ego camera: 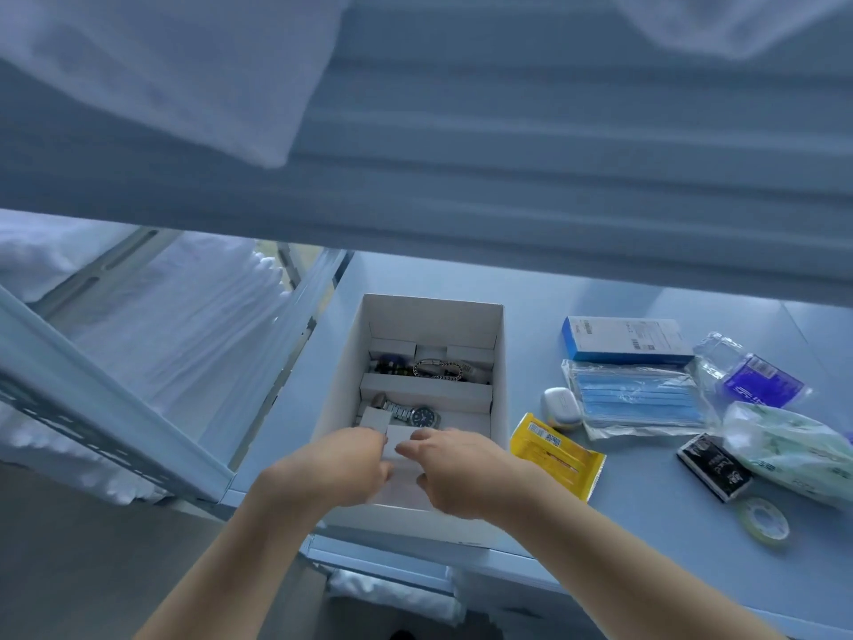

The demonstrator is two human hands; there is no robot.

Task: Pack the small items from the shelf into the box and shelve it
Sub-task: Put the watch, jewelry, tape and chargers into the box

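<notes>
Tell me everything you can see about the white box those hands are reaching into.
The white box looks like cardboard, open-topped with no lid in view, sitting upright on the pale blue shelf, left of the loose packets. White inserts split it into compartments: a chain bracelet in a far one, a steel wristwatch nearer. The left hand and right hand reach over its near edge, holding a white piece inside.

Probably a linen store or supply room – pale metal shelving [646, 501] with slotted uprights [106, 408], stacked in tiers. Folded white towels [184, 325] piled in the bay past the shelf's left edge, more white cloth [184, 76] hanging over from the tier above. Across the shelf's right half, sundries – a pack of blue face masks [639, 401], a blue carton [627, 339], tissue packets [794, 448], a tape roll [764, 519].
</notes>
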